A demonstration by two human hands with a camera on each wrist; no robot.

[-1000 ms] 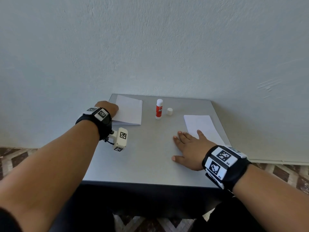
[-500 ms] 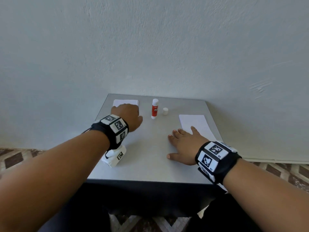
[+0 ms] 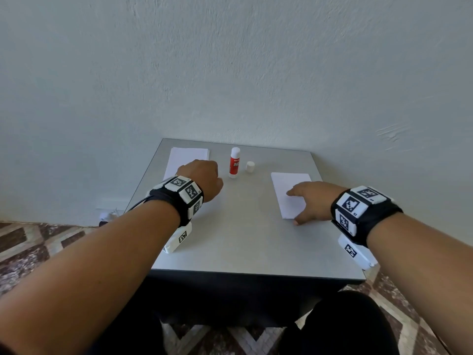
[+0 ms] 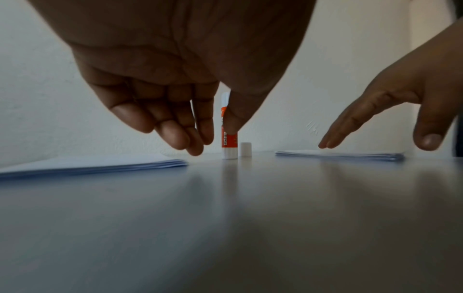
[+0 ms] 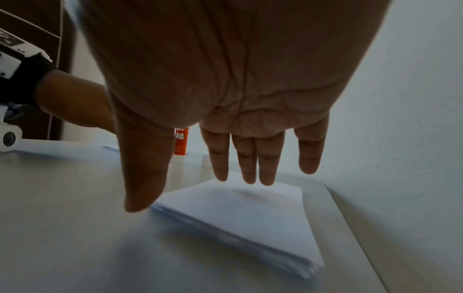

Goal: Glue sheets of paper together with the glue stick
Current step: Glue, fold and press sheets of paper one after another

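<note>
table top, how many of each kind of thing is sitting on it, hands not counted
paper stacks: 2, left paper stack and right paper stack
glue stick: 1, glue stick
cap: 1, loose white cap
total: 4

On my left wrist I wear a black band ringed with white square blocks, each printed with a black-and-white coded marker. A white camera housing hangs at 6 o'clock beneath it, with one more marker on its side, and a thin black cable runs off the band toward 9 o'clock. My right wrist carries the same black band, white marker blocks and a white housing below. Both forearms are bare. Dark trousers cover my legs at 6 o'clock.
</note>
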